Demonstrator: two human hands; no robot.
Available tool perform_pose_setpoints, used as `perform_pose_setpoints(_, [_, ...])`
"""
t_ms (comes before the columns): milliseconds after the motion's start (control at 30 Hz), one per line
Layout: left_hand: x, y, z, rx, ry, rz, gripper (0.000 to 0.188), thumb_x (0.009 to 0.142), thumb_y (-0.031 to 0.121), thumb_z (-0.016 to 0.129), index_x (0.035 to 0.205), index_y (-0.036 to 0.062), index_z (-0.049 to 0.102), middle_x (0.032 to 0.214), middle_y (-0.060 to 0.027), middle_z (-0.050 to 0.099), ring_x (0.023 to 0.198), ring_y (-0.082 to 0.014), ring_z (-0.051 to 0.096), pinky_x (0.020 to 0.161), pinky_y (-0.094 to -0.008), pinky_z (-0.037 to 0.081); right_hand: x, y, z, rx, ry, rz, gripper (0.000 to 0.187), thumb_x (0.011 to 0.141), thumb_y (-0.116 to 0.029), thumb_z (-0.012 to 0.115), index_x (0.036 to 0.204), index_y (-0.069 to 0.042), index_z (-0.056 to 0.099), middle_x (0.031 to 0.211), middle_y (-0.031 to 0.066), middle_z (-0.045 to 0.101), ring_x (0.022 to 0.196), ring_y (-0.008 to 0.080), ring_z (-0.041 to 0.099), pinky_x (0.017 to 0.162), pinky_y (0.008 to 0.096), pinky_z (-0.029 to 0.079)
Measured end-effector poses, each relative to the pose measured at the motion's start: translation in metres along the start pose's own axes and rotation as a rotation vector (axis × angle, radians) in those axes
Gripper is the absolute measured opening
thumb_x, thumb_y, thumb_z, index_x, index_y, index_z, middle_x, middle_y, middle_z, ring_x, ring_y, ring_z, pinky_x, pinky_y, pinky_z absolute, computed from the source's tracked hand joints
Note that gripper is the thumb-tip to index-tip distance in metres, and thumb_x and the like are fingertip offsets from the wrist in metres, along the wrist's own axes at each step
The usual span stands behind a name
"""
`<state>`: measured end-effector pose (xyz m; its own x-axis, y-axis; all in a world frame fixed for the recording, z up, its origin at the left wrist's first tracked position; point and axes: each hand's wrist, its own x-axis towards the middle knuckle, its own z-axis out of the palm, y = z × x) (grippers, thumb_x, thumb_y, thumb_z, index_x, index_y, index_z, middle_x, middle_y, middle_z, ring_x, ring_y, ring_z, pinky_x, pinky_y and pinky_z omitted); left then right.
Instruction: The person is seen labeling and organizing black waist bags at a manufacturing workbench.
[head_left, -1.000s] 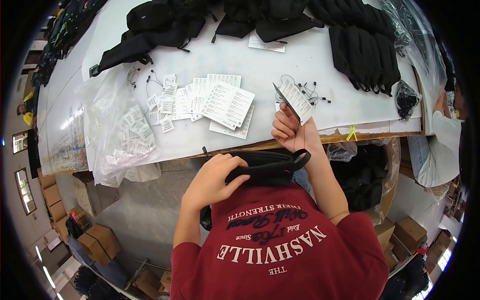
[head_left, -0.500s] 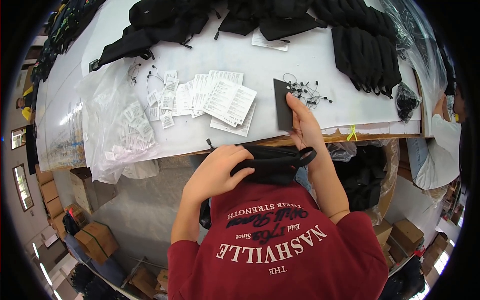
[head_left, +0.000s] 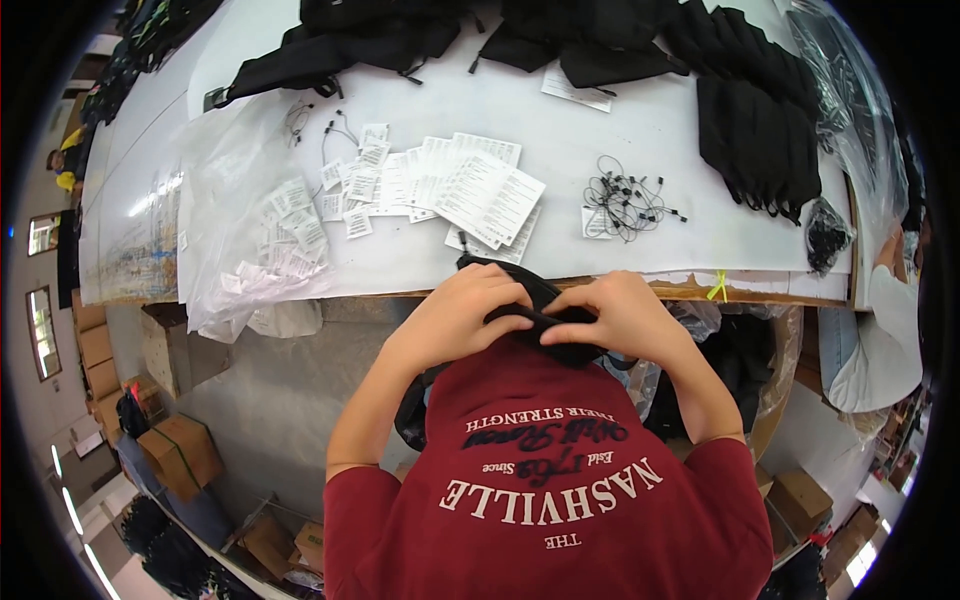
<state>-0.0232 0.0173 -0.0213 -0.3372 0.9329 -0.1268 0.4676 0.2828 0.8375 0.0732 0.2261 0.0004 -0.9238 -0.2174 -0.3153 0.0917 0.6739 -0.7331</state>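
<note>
Head view: both hands (head_left: 545, 320) gripping a black bag (head_left: 530, 300) below white paper tags (head_left: 470, 190).

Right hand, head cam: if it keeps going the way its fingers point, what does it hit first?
The right hand grips the black fabric item, fingers pointing toward the person's left. Going on, it would likely meet the left hand fingers first, almost touching already; depth unclear.

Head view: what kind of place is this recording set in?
Probably a garment or bag packing workshop. A long white table carries piles of black fabric items, printed paper tags and loose tag strings, and cardboard boxes sit on the floor.
</note>
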Motion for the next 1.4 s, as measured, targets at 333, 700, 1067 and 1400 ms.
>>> perform_pose_setpoints(333, [-0.022, -0.140, -0.072, 0.506, 0.956, -0.559, 0.031, 0.078, 0.018, 0.071, 0.102, 0.0018, 0.057, 0.104, -0.0124, 0.057, 0.095, -0.0277, 0.051, 0.085, -0.0379, 0.041, -0.001, 0.011, 0.005, -0.125, 0.080, -0.217, 0.022, 0.076, -0.033, 0.070, 0.081, -0.012, 0.074, 0.055, 0.0089, 0.059, 0.051, 0.0273, 0.056, 0.051, 0.0340, 0.043])
perform_pose_setpoints(700, [0.002, 0.014, -0.065, 0.207, 0.554, 0.080, 0.020, 0.076, 0.017, 0.072, 0.090, 0.0034, 0.066, 0.107, -0.0059, 0.061, 0.105, -0.0210, 0.050, 0.090, -0.0340, 0.038, 0.012, -0.008, -0.024, -0.448, 0.354, -0.469, 0.013, 0.070, -0.022, 0.076, 0.081, -0.015, 0.073, 0.049, -0.0015, 0.049, 0.048, 0.0165, 0.048, 0.049, 0.0306, 0.036])
perform_pose_setpoints(1067, [-0.005, -0.037, 0.042, -1.804, 0.528, 0.134, 0.063, 0.083, 0.026, 0.070, 0.134, 0.0058, 0.039, 0.127, -0.0102, 0.051, 0.118, -0.0226, 0.050, 0.102, -0.0385, 0.040, 0.023, -0.028, -0.018, -0.213, 0.636, -0.470, 0.018, 0.069, -0.018, 0.078, 0.086, -0.013, 0.074, 0.048, -0.0008, 0.039, 0.044, 0.0150, 0.038, 0.046, 0.0293, 0.029])
perform_pose_setpoints(1400, [0.023, -0.003, 0.019, -1.458, 0.926, 0.002, 0.037, 0.092, 0.014, 0.056, 0.125, 0.0015, 0.049, 0.114, -0.0108, 0.060, 0.102, -0.0219, 0.061, 0.088, -0.0356, 0.052, 0.018, -0.014, 0.041, 1.207, 0.619, 0.082, 0.019, 0.098, -0.015, 0.046, 0.094, -0.001, 0.058, 0.062, -0.0055, 0.050, 0.055, -0.0005, 0.038, 0.049, 0.0181, 0.028])
